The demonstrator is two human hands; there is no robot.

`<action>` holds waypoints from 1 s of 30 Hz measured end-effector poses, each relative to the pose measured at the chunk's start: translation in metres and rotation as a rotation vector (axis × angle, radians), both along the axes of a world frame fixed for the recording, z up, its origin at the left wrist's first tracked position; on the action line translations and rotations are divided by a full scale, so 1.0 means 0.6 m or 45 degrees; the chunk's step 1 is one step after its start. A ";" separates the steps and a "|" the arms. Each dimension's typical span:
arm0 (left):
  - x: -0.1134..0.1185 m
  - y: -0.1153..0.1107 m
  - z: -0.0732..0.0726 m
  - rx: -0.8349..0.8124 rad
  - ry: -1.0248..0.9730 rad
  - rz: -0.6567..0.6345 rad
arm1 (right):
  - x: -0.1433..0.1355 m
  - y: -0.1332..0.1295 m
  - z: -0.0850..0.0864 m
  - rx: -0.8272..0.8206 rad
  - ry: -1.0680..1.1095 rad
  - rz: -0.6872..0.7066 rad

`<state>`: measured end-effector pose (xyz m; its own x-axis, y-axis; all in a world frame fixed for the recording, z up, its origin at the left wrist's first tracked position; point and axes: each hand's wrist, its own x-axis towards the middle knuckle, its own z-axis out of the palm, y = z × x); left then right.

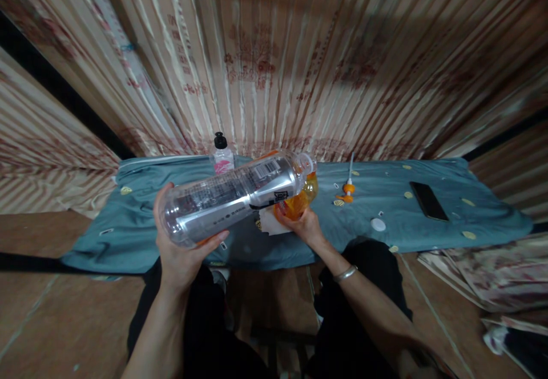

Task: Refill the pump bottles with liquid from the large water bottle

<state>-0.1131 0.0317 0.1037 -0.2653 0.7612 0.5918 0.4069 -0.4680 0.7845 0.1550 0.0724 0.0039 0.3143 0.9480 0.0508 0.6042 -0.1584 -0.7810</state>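
My left hand (182, 256) is wrapped round the base end of a large clear plastic bottle (231, 199) with a silver label. It tilts to the right, its uncapped neck a little lower than a bottle held level would have it hidden from view inside. My right hand (303, 225) grips a smaller orange bottle (302, 199) beneath that neck. The orange bottle's mouth is hidden behind the clear bottle, so I cannot tell whether the two touch. An orange pump head (348, 190) with a pale tube lies on the cloth to the right.
A teal patterned cloth (385, 190) covers the low surface. On it are a small bottle with a black cap (222, 153), a white round lid (378, 224), a white paper piece (272, 223) and a dark phone (428, 201). Pleated curtains (274, 82) hang behind.
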 end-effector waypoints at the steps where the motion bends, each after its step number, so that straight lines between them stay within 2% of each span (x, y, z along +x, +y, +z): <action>1: 0.000 0.000 0.000 0.000 0.004 0.004 | -0.001 0.000 0.002 -0.005 0.024 0.009; 5: -0.002 0.001 -0.003 -0.015 0.006 -0.010 | -0.002 -0.001 0.008 -0.021 0.090 0.049; 18: -0.001 0.001 -0.004 -0.039 -0.020 0.005 | 0.002 0.000 0.001 -0.063 0.006 -0.021; 23: 0.000 0.001 -0.004 -0.062 -0.039 0.017 | 0.002 0.000 -0.002 -0.023 0.032 0.035; 30: -0.001 0.002 -0.005 -0.032 -0.021 0.044 | -0.003 0.000 0.003 0.003 0.065 0.008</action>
<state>-0.1135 0.0327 0.1009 -0.3010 0.7661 0.5679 0.4094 -0.4341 0.8025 0.1530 0.0724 0.0056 0.3102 0.9499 0.0369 0.5645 -0.1529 -0.8112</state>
